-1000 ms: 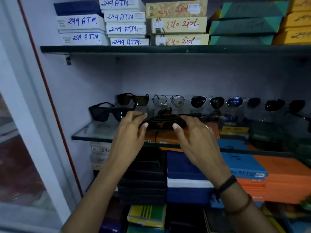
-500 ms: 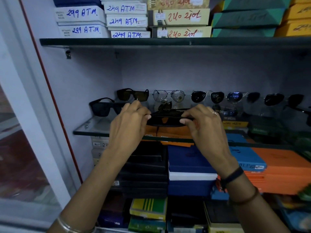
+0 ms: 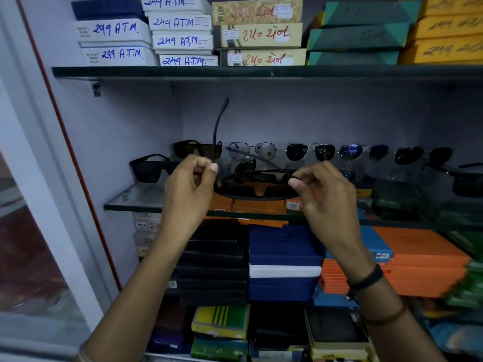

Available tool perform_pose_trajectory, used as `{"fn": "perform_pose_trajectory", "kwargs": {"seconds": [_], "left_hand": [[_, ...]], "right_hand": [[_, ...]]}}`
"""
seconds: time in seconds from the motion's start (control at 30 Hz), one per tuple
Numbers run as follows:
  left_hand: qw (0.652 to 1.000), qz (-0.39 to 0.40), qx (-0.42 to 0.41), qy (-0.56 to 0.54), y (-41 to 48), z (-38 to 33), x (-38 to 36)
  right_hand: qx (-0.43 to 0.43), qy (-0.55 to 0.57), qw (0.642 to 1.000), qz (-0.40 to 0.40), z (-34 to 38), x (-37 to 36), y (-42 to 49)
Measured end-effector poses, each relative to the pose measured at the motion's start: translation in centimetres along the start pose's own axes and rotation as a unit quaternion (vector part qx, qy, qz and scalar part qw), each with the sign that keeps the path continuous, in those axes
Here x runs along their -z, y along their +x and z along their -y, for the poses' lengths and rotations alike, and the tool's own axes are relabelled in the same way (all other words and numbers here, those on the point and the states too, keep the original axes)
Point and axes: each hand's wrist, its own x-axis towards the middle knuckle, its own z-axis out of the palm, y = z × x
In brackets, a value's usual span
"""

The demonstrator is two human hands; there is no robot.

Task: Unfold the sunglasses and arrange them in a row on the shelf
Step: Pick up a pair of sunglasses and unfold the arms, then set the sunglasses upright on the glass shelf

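I hold a pair of black sunglasses just above the front of the glass shelf. My left hand pinches its left corner, and the left temple arm stands swung up, pointing at the ceiling. My right hand pinches the right corner; that temple lies folded along the frame. Behind, unfolded sunglasses stand in a row: black square ones, dark brown ones, clear aviators, dark aviators, blue-lensed ones and more to the right.
Labelled boxes are stacked on the upper shelf. Under the glass shelf lie stacks of black, blue and orange boxes. A white door frame stands at the left. Another black pair sits far right.
The left temple arm has swung open and now points up. Both hands went from lying over the pair to pinching its corners, and the pair has come forward off the shelf.
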Motion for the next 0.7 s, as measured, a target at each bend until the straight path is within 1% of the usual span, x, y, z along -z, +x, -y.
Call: {"fn": "perform_pose_trajectory", "kwargs": {"seconds": [0.1,0.17,0.23,0.27,0.33,0.4,0.5,0.57,0.63,0.7], "left_hand": [[0.999,0.036,-0.002,0.017,-0.3,0.3,-0.6],[0.999,0.045,0.008,-0.002,-0.4,0.0,-1.0],[0.998,0.046,0.026,-0.027,-0.3,-0.4,-1.4],[0.998,0.045,0.035,-0.036,-0.3,-0.6,-1.6],[0.996,0.047,0.052,-0.057,-0.1,-1.0,-2.2],[0.993,0.051,0.068,-0.086,0.0,-1.5,-2.7],[0.984,0.05,0.091,-0.145,0.3,-2.3,-3.6],[0.978,0.056,0.102,-0.172,0.4,-2.9,-4.4],[0.974,0.066,0.098,-0.192,0.4,-3.5,-5.5],[0.97,0.086,0.083,-0.21,0.3,-4.1,-6.9]], "right_hand": [[-0.063,0.048,0.996,-0.03,-0.3,0.7,0.1],[-0.105,0.077,0.991,-0.042,-0.9,1.1,0.1],[-0.125,0.102,0.985,-0.055,-1.5,1.5,0.1],[-0.119,0.103,0.986,-0.055,-1.7,1.7,0.1],[-0.067,0.075,0.994,-0.042,-2.0,2.3,0.0],[0.012,0.043,0.999,-0.012,-2.3,3.3,-0.1],[0.103,-0.011,0.992,0.078,-3.9,5.4,-0.2],[0.14,-0.051,0.982,0.115,-5.3,6.9,-0.2],[0.157,-0.08,0.979,0.107,-6.5,8.1,-0.1],[0.164,-0.103,0.978,0.075,-7.4,9.2,0.1]]}}
